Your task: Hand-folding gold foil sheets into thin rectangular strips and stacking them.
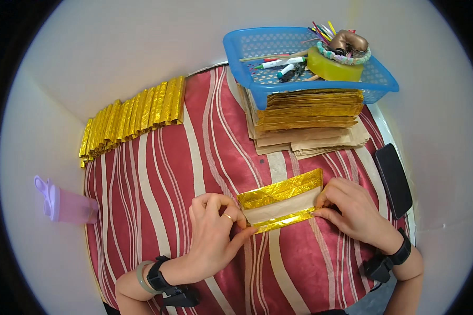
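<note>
Between my two hands is a gold foil paper sheet [281, 190] with a plain pale strip showing along its middle. Its near edge is folded up into a narrow gold band, and the far edge also shows gold. My left hand [215, 231] pinches the near left corner between thumb and fingers. At the right end, my right hand [352, 210] pinches the near corner the same way. The sheet lies low over the striped red cloth [220, 157]; whether it touches the cloth all along, I cannot tell.
A row of folded gold foil strips [136, 115] lies at the far left. At the back right, a blue basket [247, 44] with pens and tape rests on stacked gold and brown paper [310, 113]. A purple bottle [71, 202] lies left; a black phone [393, 181] lies right.
</note>
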`<state>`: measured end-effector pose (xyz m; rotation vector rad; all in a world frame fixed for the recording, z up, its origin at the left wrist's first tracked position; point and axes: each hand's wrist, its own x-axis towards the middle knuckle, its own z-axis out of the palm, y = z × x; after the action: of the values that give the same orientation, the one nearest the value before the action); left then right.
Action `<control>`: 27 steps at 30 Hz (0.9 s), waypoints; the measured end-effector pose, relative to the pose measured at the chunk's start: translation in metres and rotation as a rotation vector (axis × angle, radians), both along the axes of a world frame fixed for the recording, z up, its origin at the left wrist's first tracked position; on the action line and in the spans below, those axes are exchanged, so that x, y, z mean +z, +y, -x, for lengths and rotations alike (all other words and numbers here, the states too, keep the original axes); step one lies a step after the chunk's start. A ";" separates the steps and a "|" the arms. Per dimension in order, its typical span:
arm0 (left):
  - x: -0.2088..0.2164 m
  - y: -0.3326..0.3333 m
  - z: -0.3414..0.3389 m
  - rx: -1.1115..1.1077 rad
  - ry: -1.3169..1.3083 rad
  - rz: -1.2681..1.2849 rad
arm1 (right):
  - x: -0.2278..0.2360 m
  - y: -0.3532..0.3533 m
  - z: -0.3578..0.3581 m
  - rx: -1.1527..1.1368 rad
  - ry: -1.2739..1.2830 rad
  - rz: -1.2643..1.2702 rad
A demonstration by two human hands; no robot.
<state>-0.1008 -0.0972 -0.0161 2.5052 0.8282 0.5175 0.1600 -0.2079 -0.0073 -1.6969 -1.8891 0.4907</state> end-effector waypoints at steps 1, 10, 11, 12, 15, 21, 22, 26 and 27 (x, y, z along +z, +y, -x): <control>0.000 0.000 0.001 -0.006 0.000 -0.028 | -0.001 0.000 -0.001 0.030 -0.028 -0.021; -0.012 -0.003 0.006 -0.278 0.065 -0.371 | 0.003 -0.009 0.010 0.282 -0.418 -0.202; -0.019 -0.002 0.004 -0.318 0.039 -0.456 | 0.004 -0.010 0.015 0.327 -0.488 -0.180; -0.016 -0.004 0.004 -0.318 0.039 -0.459 | 0.007 -0.012 0.018 0.326 -0.489 -0.182; -0.003 -0.005 0.002 -0.345 0.178 -0.539 | 0.013 -0.017 0.023 0.280 -0.565 -0.171; 0.000 -0.002 0.010 -0.406 0.147 -0.604 | 0.017 -0.022 0.016 0.206 -0.502 -0.126; 0.000 -0.002 0.013 -0.401 0.122 -0.611 | 0.016 -0.023 0.013 0.219 -0.506 -0.145; 0.003 -0.001 0.016 -0.356 0.039 -0.551 | 0.013 -0.022 0.006 0.268 -0.490 -0.219; 0.002 -0.002 0.016 -0.357 0.040 -0.553 | 0.013 -0.021 0.004 0.267 -0.488 -0.221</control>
<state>-0.1166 -0.0993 -0.0138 3.0811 0.2469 0.6365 0.1558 -0.2289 0.0053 -1.5181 -2.4301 -0.0514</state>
